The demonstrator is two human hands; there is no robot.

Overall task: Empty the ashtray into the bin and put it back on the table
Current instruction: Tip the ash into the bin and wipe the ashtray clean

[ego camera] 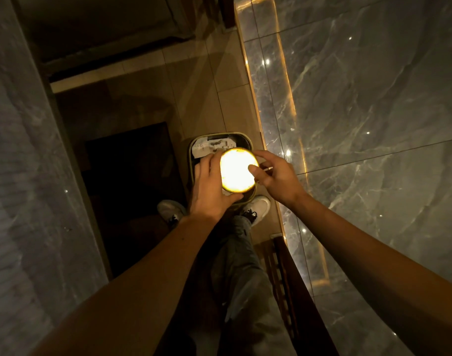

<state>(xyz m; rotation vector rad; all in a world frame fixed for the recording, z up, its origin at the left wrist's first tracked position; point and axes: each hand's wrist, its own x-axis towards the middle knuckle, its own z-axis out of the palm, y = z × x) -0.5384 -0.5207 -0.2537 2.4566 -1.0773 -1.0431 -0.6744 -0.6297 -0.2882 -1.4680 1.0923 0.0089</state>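
Note:
The round ashtray (236,172) shows as a bright glowing yellow disc, its flat base turned up towards me, held directly above the bin (241,140). The bin is a small rounded-square one on the floor, with white paper scraps inside. My left hand (210,187) grips the ashtray's left and lower edge. My right hand (275,176) is at its right edge, thumb resting on the base and fingers spread behind the rim. The glare hides what is in the ashtray.
A grey marble table top (374,124) with a lit gold edge runs along the right. A marble wall (19,163) stands on the left. A dark mat (132,181) lies left of the bin. My shoes (258,205) stand just behind the bin on tan tiles.

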